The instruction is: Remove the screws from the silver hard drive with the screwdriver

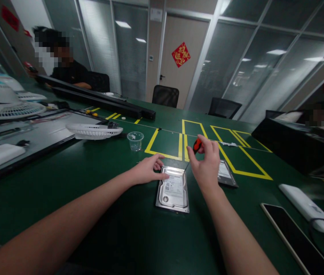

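A silver hard drive (173, 190) lies flat on the green table (99, 179) in front of me. My left hand (148, 170) rests at its upper left corner, thumb touching the drive's edge, fingers loosely curled. My right hand (206, 162) hovers over the drive's upper right corner, pinched around a small screwdriver with a red and black handle (196, 145), tip pointing down toward the drive. A second, darker hard drive (226, 173) lies just right of my right hand.
A clear plastic cup (135, 140) stands beyond the drive, near yellow tape rectangles (166, 145). White fan grilles (93, 131) and fan parts lie at left. A white device (308, 208) and a dark tablet (296, 238) lie at right. A person sits at the far left; another person's hand is at the right edge.
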A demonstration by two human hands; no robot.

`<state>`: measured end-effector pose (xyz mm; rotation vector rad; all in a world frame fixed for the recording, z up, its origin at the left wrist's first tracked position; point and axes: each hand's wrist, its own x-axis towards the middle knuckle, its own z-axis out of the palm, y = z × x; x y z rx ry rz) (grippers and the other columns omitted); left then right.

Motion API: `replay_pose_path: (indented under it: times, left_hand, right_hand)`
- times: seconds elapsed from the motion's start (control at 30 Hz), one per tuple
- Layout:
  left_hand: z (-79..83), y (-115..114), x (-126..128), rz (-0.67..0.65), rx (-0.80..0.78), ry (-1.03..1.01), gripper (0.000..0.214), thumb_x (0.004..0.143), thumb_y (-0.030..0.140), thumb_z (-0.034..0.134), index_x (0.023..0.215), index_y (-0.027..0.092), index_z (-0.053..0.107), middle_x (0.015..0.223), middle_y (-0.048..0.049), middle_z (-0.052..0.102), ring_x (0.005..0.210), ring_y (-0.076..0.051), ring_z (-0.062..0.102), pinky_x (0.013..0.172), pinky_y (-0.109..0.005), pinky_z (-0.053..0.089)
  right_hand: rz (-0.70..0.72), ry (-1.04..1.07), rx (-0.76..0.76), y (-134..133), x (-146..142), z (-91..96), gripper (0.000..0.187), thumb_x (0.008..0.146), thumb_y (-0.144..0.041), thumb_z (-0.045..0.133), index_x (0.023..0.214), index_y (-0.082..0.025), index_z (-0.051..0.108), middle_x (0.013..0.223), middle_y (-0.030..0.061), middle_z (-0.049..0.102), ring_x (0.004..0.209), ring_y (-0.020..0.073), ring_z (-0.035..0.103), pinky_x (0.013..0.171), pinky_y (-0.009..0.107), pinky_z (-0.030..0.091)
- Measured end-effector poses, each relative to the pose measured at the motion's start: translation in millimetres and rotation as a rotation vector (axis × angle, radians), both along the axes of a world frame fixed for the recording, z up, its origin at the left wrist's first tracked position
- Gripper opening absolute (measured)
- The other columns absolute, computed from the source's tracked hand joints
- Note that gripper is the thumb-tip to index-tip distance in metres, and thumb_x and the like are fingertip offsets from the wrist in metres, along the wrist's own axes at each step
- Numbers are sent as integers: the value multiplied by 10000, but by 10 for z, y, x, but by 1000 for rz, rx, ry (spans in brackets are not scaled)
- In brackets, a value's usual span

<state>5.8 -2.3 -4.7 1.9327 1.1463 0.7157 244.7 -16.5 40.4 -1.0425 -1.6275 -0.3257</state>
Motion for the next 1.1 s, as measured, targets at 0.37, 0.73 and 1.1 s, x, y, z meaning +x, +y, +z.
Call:
replay_pose_path:
  times: [0.37, 0.73, 1.1]
  left_hand:
    - [-57, 34, 3, -9, 6, -22, 904, 705, 539, 909, 1433, 155, 536, 1185, -127, 708, 998, -267, 678, 889, -432, 561]
    - [-52, 27, -1, -15, 1, -20, 902, 717, 534, 907, 1439, 149, 529, 1190, -130, 706, 1010, -274, 682, 890, -440, 566]
    - [-32, 15, 1, -12, -2, -23, 892, 712, 528, 912, 1433, 159, 537, 1183, -121, 709, 1003, -265, 685, 890, -429, 568]
  right_hand:
    - [35, 23, -77, 29, -1, -63, 455, 993, -254, 585, 1443, -196, 564, 1128, 115, 673, 888, 225, 658, 834, 439, 599]
    - [28, 7, -71, 18, -11, -65, 491, 981, -211, 581, 1469, -210, 535, 1121, 100, 669, 845, 204, 651, 814, 406, 590]
    - [6, 22, -61, 3, -21, -28, 439, 984, -225, 581, 1423, -220, 597, 1067, 87, 669, 828, 199, 642, 817, 412, 591]
